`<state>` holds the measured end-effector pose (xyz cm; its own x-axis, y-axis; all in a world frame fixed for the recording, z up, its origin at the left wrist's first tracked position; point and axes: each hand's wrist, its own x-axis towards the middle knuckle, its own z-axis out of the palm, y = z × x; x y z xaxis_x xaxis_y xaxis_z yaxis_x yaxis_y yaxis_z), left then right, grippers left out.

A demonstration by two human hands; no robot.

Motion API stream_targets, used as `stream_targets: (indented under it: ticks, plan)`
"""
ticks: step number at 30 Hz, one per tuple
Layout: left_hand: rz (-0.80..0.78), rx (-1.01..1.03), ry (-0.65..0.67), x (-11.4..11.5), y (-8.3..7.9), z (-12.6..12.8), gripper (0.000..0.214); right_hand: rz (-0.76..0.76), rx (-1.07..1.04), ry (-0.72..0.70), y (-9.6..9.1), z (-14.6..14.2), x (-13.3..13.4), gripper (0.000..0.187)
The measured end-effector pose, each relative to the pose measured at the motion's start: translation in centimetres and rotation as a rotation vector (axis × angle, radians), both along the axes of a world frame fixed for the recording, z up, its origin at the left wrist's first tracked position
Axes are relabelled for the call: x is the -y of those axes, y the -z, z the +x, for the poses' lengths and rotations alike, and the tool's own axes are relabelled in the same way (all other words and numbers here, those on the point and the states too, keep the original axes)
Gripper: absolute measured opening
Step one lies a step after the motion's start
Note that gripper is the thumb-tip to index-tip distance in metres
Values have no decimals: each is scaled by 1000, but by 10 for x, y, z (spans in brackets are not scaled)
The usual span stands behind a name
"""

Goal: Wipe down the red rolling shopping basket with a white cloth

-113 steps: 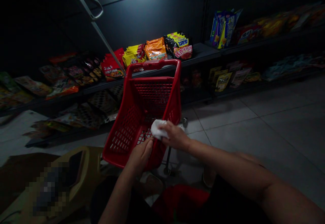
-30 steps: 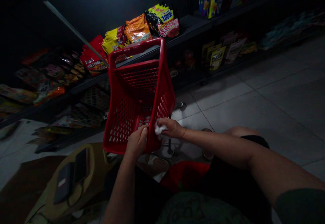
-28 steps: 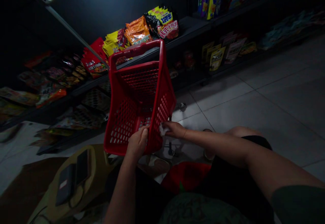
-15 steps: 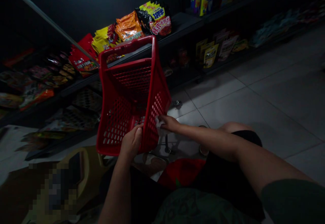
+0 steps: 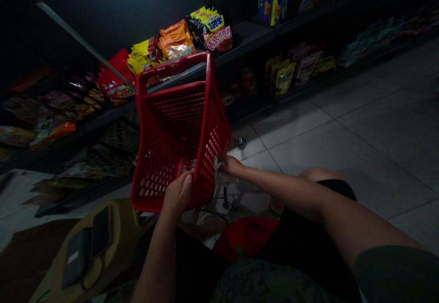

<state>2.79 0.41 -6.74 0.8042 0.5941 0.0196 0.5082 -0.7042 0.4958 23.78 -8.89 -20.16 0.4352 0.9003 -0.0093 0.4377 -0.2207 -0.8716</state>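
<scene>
A red plastic shopping basket (image 5: 161, 165) on a wheeled stand tilts in front of me, its perforated walls facing me. My left hand (image 5: 176, 195) grips the near bottom rim of the basket, fingers curled over the edge. My right hand (image 5: 229, 165) presses a crumpled white cloth (image 5: 219, 171) against the outside of the basket's right wall. The basket's long grey pull handle (image 5: 68, 30) slants up to the top left.
Dark store shelves (image 5: 247, 42) behind the basket hold several snack packets (image 5: 178, 42). A yellowish stool (image 5: 113, 239) at lower left carries a phone (image 5: 99, 225) and a dark flat device. Grey floor tiles (image 5: 343, 129) stretch to the right. My knees fill the lower frame.
My right hand and the cloth have slid from the basket's near top rim down and around onto the outer right wall. The left hand keeps its grip on the near rim.
</scene>
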Motion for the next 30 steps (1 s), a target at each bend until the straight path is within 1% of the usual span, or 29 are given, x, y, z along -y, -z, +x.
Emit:
stream_targets:
  ticks: [2,4,5,7,8,9,10,13,14,15,16,18,20,21,22,24,26,27,28,30]
  plan:
    - [0,-4,-2,-1,0,-1,51,-32,6,-10,1,5,1,29]
    - [0,-7,-7,-1,1,-2,51,13,23,18,-11,7,-1,27]
    - [3,-6,-9,-1,1,-1,51,84,33,47,-18,8,-3,28]
    - [9,-3,-7,0,1,0,51,281,51,95,-29,7,-7,34]
    - [8,2,-4,0,1,0,52,363,56,102,-31,6,-8,37]
    - [5,6,-1,0,1,0,52,391,50,93,-29,6,-9,39]
    - [-1,10,1,0,1,0,52,360,35,78,-24,7,-8,40]
    - [-29,10,-1,1,1,0,51,149,-24,48,-6,9,-4,41]
    - [-37,0,-6,1,2,-1,50,104,-36,50,-3,9,-3,39]
    - [-47,-11,-10,1,2,-1,51,100,-38,63,-4,9,-3,37]
    - [-59,-13,-10,1,3,0,53,141,-31,89,-7,8,-3,34]
    - [-76,9,24,3,5,2,60,318,-7,151,-20,6,-7,35]
    - [-64,50,117,4,5,5,61,525,20,180,-33,3,-12,39]
    - [-43,67,168,4,4,6,59,575,23,171,-35,2,-13,40]
    - [-20,75,211,5,3,8,57,555,10,156,-33,2,-14,40]
    - [19,74,249,6,-2,13,56,389,-49,153,-20,4,-14,38]
    - [49,62,221,7,-7,19,55,218,-109,168,-3,8,-12,35]
    - [59,56,192,8,-8,23,56,172,-126,175,3,11,-12,33]
    - [60,55,157,9,-8,28,57,156,-130,186,6,13,-12,30]
    - [17,64,98,11,-4,36,61,165,-123,225,0,15,-15,29]
